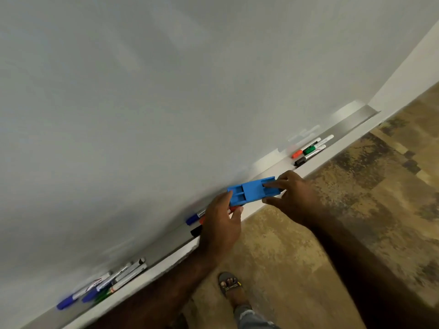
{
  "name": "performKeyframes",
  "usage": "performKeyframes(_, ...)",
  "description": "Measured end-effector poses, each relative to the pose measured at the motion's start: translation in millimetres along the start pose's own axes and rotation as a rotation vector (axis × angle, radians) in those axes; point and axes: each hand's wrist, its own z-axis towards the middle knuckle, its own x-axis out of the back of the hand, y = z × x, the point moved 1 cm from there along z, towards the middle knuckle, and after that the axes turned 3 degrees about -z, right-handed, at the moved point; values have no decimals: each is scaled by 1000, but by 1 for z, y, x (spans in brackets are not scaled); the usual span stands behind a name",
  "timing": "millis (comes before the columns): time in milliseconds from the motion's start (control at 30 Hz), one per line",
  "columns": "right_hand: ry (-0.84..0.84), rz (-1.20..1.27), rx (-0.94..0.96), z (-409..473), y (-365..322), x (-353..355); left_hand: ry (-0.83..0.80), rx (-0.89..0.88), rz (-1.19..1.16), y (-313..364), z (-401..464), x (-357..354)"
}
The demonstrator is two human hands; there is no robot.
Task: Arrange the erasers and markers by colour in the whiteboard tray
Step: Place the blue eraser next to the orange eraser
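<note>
A blue eraser [251, 191] is held over the metal whiteboard tray [166, 243], which runs aslant from lower left to upper right. My left hand [221, 224] grips its left end and my right hand [294, 198] pinches its right end. Under my left hand lie a blue marker [193, 218], an orange-red marker [202, 220] and a black marker [196, 231], partly hidden. Further right in the tray lie red, green and black markers [308, 149]. At the lower left is a cluster of blue and green markers [102, 286].
The whiteboard [166, 91] fills the upper left. A pale round object [349, 110] sits at the tray's far right end. Mottled brown floor [356, 210] lies below, with a sandalled foot [230, 284] near the tray.
</note>
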Motion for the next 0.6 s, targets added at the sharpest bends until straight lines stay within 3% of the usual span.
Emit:
performKeyframes(267, -139, 124, 186, -47, -97, -51, 130, 99, -27, -70, -63, 96)
performKeyframes(600, -308, 164, 397, -89, -192, -109, 131, 193, 6, -148, -143, 195)
